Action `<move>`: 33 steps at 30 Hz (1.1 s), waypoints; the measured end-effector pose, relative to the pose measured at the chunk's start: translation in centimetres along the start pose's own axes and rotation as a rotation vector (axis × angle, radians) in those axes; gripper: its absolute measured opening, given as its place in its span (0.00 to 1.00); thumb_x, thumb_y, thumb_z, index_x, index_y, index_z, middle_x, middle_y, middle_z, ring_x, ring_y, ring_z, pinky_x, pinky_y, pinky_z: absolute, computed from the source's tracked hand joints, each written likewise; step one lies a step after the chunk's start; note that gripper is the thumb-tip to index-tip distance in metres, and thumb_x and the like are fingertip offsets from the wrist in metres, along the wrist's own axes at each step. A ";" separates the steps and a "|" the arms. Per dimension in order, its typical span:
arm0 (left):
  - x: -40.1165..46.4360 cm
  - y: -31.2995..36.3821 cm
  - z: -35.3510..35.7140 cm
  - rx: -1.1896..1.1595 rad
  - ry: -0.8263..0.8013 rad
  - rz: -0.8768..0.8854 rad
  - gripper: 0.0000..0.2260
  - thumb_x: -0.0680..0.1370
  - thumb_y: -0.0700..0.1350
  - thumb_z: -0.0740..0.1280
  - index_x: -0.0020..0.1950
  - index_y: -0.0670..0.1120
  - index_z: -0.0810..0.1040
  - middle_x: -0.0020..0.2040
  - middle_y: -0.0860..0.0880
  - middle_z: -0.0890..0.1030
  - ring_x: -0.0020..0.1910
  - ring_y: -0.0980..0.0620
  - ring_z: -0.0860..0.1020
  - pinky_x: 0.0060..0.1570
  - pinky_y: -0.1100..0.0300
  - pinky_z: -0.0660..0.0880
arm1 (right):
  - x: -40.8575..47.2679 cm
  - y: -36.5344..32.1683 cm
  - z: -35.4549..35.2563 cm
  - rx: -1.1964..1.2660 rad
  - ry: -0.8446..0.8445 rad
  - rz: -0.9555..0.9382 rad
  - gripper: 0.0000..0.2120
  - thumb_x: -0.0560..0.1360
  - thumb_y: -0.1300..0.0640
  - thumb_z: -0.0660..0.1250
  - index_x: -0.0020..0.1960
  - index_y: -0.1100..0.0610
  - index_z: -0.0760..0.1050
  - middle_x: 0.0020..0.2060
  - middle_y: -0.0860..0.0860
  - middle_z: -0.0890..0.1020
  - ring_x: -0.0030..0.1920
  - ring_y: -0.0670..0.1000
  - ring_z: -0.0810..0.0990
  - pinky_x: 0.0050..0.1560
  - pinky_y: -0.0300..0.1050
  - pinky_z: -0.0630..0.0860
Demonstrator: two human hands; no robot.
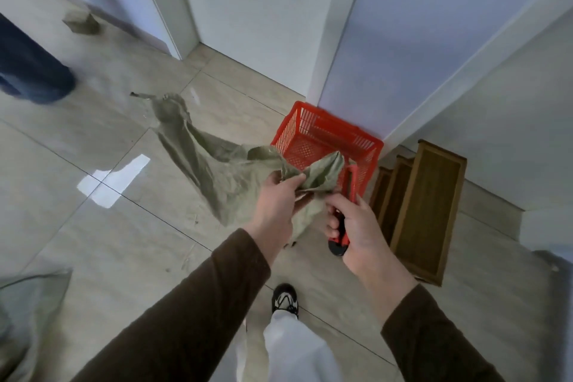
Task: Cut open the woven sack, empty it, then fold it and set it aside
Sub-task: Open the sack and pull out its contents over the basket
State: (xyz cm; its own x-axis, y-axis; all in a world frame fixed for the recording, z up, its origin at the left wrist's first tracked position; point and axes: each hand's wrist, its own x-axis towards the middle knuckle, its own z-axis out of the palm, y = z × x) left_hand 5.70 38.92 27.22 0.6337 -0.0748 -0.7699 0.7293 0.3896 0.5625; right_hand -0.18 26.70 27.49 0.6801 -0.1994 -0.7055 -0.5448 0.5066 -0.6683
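Note:
A limp, grey-green woven sack [214, 164] hangs in the air over the tiled floor, its far end trailing up and to the left. My left hand [277, 205] grips its bunched near end. My right hand [356, 226] holds a red and black utility knife [342, 220] close beside the bunched cloth, its tip pointing away from me toward the basket. The sack looks flat, and I cannot tell what, if anything, is inside it.
A red plastic basket [325, 143] stands by the white wall corner, just beyond my hands. Wooden trays [424, 211] lie on the floor at the right. Another sack [28, 313] sits at lower left. A person's leg [31, 71] is at far left, a small box [82, 22] beyond it.

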 end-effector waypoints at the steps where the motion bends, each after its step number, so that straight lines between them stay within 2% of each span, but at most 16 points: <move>1: 0.1 0.0 -0.1 0.022 0.038 0.040 0.06 0.82 0.33 0.67 0.59 0.40 0.78 0.53 0.42 0.86 0.43 0.50 0.87 0.42 0.60 0.85 | -0.2 -0.5 -0.6 -0.062 0.017 -0.031 0.05 0.79 0.61 0.72 0.49 0.55 0.75 0.34 0.51 0.73 0.27 0.47 0.70 0.25 0.39 0.66; 4: 0.0 -0.3 -0.9 0.136 0.036 0.138 0.08 0.81 0.32 0.68 0.54 0.44 0.81 0.46 0.48 0.88 0.41 0.54 0.88 0.40 0.62 0.83 | 0.0 -2.7 -1.9 -0.485 0.151 -0.331 0.13 0.78 0.44 0.74 0.55 0.52 0.77 0.47 0.50 0.80 0.44 0.47 0.80 0.44 0.42 0.77; 6: -0.1 -0.7 -1.3 0.234 -0.006 0.190 0.09 0.80 0.34 0.72 0.57 0.44 0.82 0.47 0.48 0.89 0.43 0.53 0.88 0.41 0.62 0.83 | 0.7 -4.7 -1.8 -0.826 0.110 -0.602 0.22 0.76 0.37 0.72 0.63 0.49 0.75 0.58 0.45 0.77 0.55 0.42 0.79 0.54 0.40 0.77; 9: -0.3 -1.2 -1.1 0.278 -0.089 0.230 0.10 0.78 0.37 0.75 0.59 0.44 0.81 0.49 0.47 0.88 0.43 0.52 0.86 0.41 0.62 0.82 | 2.4 -7.1 0.2 -1.380 -0.126 -0.714 0.28 0.74 0.31 0.71 0.67 0.47 0.76 0.56 0.41 0.78 0.52 0.41 0.78 0.52 0.41 0.77; 11: -0.2 -1.3 -0.9 0.151 -0.127 0.195 0.06 0.80 0.37 0.72 0.56 0.43 0.81 0.46 0.48 0.87 0.40 0.55 0.85 0.38 0.64 0.80 | 3.4 -8.0 1.3 -1.622 -0.260 -0.627 0.23 0.72 0.31 0.73 0.59 0.44 0.79 0.48 0.40 0.82 0.46 0.44 0.80 0.49 0.48 0.81; 13: -0.2 -1.2 -0.9 0.000 -0.152 0.155 0.03 0.82 0.36 0.68 0.51 0.43 0.80 0.40 0.50 0.87 0.35 0.57 0.84 0.35 0.65 0.80 | 4.0 -8.1 1.2 -1.586 -0.354 -0.479 0.21 0.69 0.32 0.76 0.53 0.43 0.80 0.43 0.41 0.84 0.43 0.44 0.81 0.46 0.50 0.80; 17: 0.1 -1.8 -0.9 -0.110 -0.196 0.120 0.10 0.84 0.35 0.65 0.45 0.41 0.82 0.37 0.48 0.87 0.34 0.55 0.85 0.35 0.64 0.82 | 4.3 -6.3 -0.1 -1.308 -0.403 -0.281 0.22 0.64 0.27 0.77 0.49 0.40 0.81 0.41 0.41 0.86 0.43 0.43 0.84 0.46 0.47 0.80; 19: 0.1 -2.0 -0.7 -0.122 -0.233 0.116 0.14 0.84 0.35 0.64 0.43 0.42 0.86 0.38 0.48 0.87 0.35 0.55 0.86 0.36 0.63 0.82 | 4.6 -5.2 -0.6 -1.214 -0.359 -0.290 0.13 0.70 0.36 0.78 0.46 0.42 0.82 0.40 0.43 0.87 0.40 0.42 0.84 0.44 0.50 0.81; 20: 0.2 -2.0 -0.5 -0.121 -0.250 0.114 0.18 0.84 0.34 0.64 0.40 0.44 0.88 0.38 0.48 0.88 0.36 0.55 0.86 0.37 0.64 0.82 | 4.8 -4.8 -0.8 -1.162 -0.340 -0.303 0.10 0.74 0.41 0.77 0.46 0.46 0.83 0.39 0.47 0.87 0.38 0.44 0.84 0.45 0.56 0.81; 22: 0.5 -1.7 -0.5 -0.106 -0.254 0.119 0.20 0.83 0.33 0.64 0.36 0.45 0.89 0.38 0.49 0.88 0.36 0.56 0.86 0.39 0.65 0.83 | 4.8 -4.5 -1.0 -1.065 -0.327 -0.315 0.12 0.78 0.47 0.75 0.47 0.57 0.83 0.39 0.57 0.86 0.37 0.49 0.82 0.47 0.62 0.81; 24: 0.9 -1.4 -0.6 -0.077 -0.219 0.134 0.17 0.82 0.32 0.67 0.37 0.44 0.87 0.36 0.49 0.87 0.34 0.56 0.85 0.39 0.65 0.83 | 5.1 -4.6 -1.2 -0.925 -0.283 -0.316 0.12 0.79 0.50 0.75 0.46 0.60 0.82 0.35 0.53 0.85 0.36 0.47 0.81 0.43 0.55 0.81; 26: 1.3 -1.1 -0.7 -0.038 -0.191 0.151 0.10 0.81 0.33 0.69 0.42 0.42 0.83 0.35 0.49 0.85 0.32 0.55 0.82 0.38 0.65 0.83 | 5.5 -4.9 -1.3 -0.794 -0.226 -0.287 0.12 0.79 0.51 0.75 0.42 0.57 0.79 0.31 0.45 0.82 0.31 0.41 0.79 0.35 0.40 0.75; 27: 1.4 -1.0 -0.9 -0.014 -0.192 0.160 0.08 0.81 0.34 0.69 0.43 0.42 0.82 0.35 0.49 0.85 0.32 0.55 0.81 0.37 0.65 0.82 | 5.7 -5.2 -1.4 -0.761 -0.222 -0.267 0.11 0.79 0.50 0.75 0.42 0.55 0.79 0.30 0.44 0.81 0.29 0.39 0.77 0.35 0.38 0.72; 29: 1.7 -1.0 -0.9 0.043 -0.217 0.168 0.07 0.81 0.36 0.70 0.43 0.42 0.81 0.35 0.50 0.84 0.32 0.56 0.80 0.36 0.65 0.80 | 5.8 -5.6 -1.4 -0.749 -0.301 -0.230 0.12 0.77 0.45 0.75 0.44 0.54 0.80 0.31 0.43 0.82 0.30 0.39 0.78 0.37 0.37 0.73; 31: 1.9 -1.1 -0.9 0.081 -0.237 0.166 0.06 0.79 0.39 0.72 0.42 0.44 0.82 0.36 0.50 0.83 0.33 0.56 0.80 0.36 0.65 0.79 | 5.6 -5.8 -0.8 -0.798 -0.413 -0.196 0.17 0.73 0.42 0.78 0.49 0.55 0.81 0.37 0.44 0.86 0.37 0.41 0.84 0.40 0.36 0.80; 33: 2.1 -1.1 -0.9 0.056 -0.255 0.145 0.05 0.75 0.44 0.73 0.40 0.45 0.82 0.37 0.50 0.83 0.35 0.56 0.79 0.36 0.65 0.78 | 5.8 -5.8 -0.2 -0.864 -0.430 -0.217 0.16 0.73 0.46 0.80 0.53 0.55 0.83 0.44 0.50 0.88 0.43 0.49 0.87 0.48 0.42 0.84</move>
State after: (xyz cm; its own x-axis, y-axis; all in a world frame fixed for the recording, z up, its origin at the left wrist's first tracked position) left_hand 6.03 39.12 24.69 0.7718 -0.2526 -0.5836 0.6347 0.3626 0.6824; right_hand 6.83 22.39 27.18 0.8345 0.1929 -0.5161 -0.4417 -0.3258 -0.8359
